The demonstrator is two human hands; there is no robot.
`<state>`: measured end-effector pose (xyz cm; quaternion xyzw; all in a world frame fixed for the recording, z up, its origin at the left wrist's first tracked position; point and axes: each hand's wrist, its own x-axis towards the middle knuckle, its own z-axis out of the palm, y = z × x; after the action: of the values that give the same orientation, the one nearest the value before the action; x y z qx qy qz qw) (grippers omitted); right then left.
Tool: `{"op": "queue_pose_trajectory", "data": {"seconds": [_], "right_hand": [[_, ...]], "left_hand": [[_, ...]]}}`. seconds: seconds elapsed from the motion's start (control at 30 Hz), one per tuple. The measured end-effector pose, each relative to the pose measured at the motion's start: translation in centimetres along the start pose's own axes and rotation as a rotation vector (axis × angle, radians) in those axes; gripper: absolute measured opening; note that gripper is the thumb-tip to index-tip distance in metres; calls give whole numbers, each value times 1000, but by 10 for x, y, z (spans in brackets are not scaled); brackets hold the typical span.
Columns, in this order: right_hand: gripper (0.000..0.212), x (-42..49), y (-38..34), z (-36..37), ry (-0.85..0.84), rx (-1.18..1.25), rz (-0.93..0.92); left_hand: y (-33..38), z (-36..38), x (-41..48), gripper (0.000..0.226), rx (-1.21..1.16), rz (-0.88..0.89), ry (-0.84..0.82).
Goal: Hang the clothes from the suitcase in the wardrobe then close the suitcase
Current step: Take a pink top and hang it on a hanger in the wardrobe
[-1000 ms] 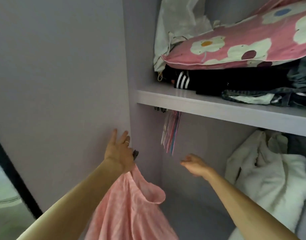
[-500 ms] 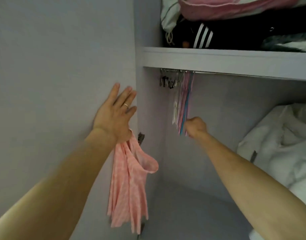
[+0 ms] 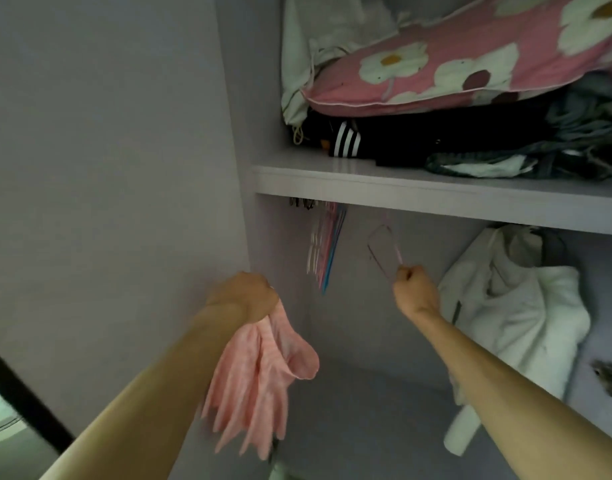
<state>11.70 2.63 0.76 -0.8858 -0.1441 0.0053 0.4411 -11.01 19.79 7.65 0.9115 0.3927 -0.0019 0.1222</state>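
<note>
My left hand (image 3: pixel 243 297) grips a pale pink garment (image 3: pixel 259 379) that hangs down from my fist at the wardrobe's left side panel. My right hand (image 3: pixel 413 285) is curled round the lower part of a thin pink wire hanger (image 3: pixel 384 245), held apart from a bunch of empty hangers (image 3: pixel 323 247) hanging under the shelf at the left end. The hanger's hook reaches up behind the shelf edge, where it is hidden. The suitcase is out of sight.
A shelf (image 3: pixel 418 195) crosses above the hanging space, loaded with a pink flowered pillow (image 3: pixel 470 71) and dark folded clothes (image 3: pixel 418 140). A white garment (image 3: pixel 519 313) hangs at the right. The grey wardrobe panel (image 3: pixel 107 168) fills the left.
My left hand left the side panel and closed into a fist on the pink garment. My right hand drew one pink hanger rightward, away from the bunch. The camera tilted up.
</note>
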Motion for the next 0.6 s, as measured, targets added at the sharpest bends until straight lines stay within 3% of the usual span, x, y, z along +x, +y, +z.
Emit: {"op": "queue_pose_trajectory", "data": {"seconds": [0.13, 0.23, 0.37, 0.5, 0.6], "right_hand": [[36, -51, 48, -40, -64, 72, 49], [48, -110, 88, -66, -120, 186, 85], [44, -179, 134, -99, -156, 478, 185], [43, -223, 163, -115, -203, 772, 240], [47, -250, 188, -124, -309, 807, 224]], "left_hand": [[35, 14, -36, 34, -271, -51, -32], [64, 38, -71, 28, -432, -10, -167], [94, 84, -121, 22, -789, -166, -359], [114, 148, -144, 46, -1095, -253, -546], [135, 173, -166, 38, -1201, -312, -504]]}}
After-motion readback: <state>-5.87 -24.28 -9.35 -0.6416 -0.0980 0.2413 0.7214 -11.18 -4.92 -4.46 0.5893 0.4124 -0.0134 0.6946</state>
